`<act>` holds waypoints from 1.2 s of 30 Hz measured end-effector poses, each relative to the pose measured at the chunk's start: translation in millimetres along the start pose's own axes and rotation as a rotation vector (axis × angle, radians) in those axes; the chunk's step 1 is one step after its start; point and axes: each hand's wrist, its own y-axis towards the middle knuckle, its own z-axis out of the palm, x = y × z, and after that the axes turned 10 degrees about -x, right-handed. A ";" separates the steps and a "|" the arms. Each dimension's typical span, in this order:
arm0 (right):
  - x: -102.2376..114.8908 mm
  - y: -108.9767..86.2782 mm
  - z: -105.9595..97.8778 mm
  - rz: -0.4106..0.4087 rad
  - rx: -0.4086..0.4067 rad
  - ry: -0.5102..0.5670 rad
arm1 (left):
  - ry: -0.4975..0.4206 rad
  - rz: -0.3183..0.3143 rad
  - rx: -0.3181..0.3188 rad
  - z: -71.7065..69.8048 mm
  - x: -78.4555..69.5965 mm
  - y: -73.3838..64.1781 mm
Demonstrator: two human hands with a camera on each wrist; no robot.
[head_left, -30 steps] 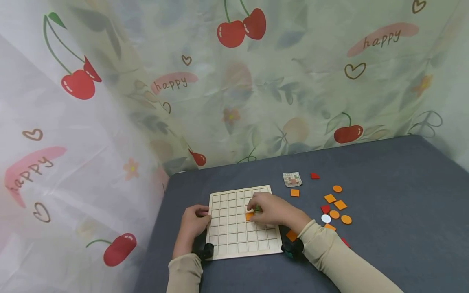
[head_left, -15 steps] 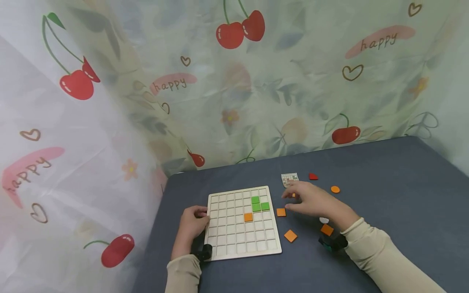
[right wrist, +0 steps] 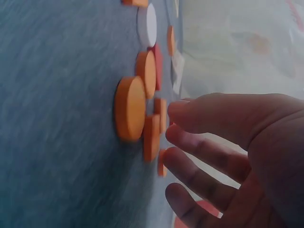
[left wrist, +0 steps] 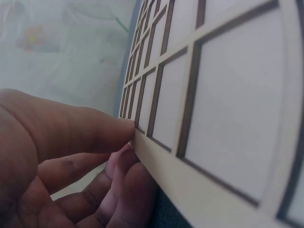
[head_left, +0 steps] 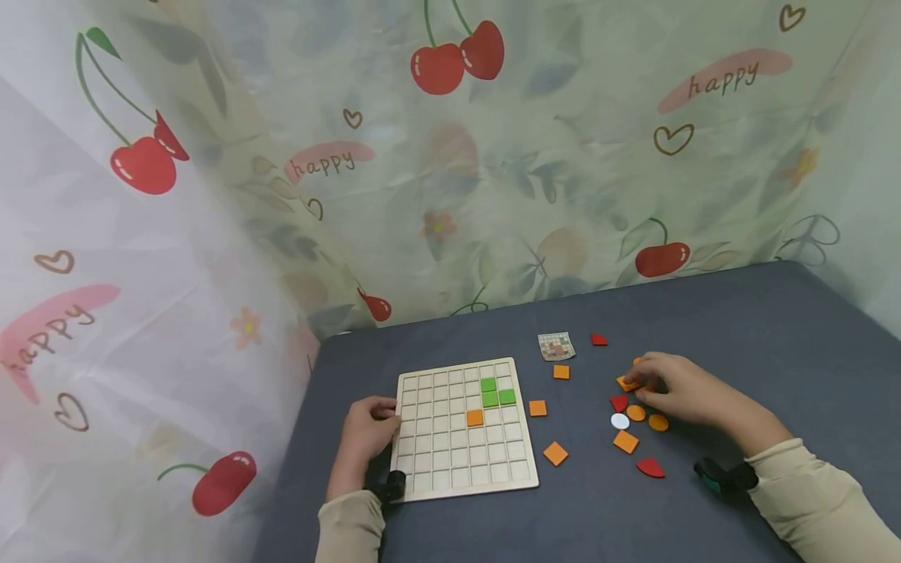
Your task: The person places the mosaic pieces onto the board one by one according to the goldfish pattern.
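Observation:
A pale grid board (head_left: pixel 450 455) lies on the table, with three green squares and one orange square (head_left: pixel 475 417) in its cells. At its left edge, my left hand (head_left: pixel 367 428) pinches the rim, thumb on top and fingers below in the left wrist view. My right hand (head_left: pixel 681 387) hovers over the loose pieces at the right, its fingers bent and spread, beside an orange square tile (head_left: pixel 624 383). In the right wrist view, its fingertips are apart and hold nothing; orange square tiles (right wrist: pixel 152 137) and an orange disc (right wrist: pixel 130 109) lie just past them.
Several loose pieces lie right of the board: orange squares (head_left: pixel 555 453), orange discs (head_left: pixel 658 423), a white disc (head_left: pixel 620 421) and red quarter-round pieces (head_left: pixel 651 467). A small printed pattern card (head_left: pixel 556 346) lies behind them. A patterned curtain (head_left: pixel 493 195) hangs at the table's back.
My right hand has let go of a green square on the board and moved right to the loose pieces. An orange square now lies just right of the board. The left hand stays put.

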 end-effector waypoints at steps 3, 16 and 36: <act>-6.1 -4.1 -1.8 -0.008 0.012 -0.001 | -0.004 -0.006 0.003 0.1 -0.1 -1.2; -10.8 -5.4 -5.4 -0.017 0.036 -0.024 | -0.001 -0.014 -0.014 2.5 0.0 -4.1; -12.4 -2.9 -6.3 -0.003 -0.012 -0.010 | 0.024 0.008 -0.010 -1.3 -2.0 -3.3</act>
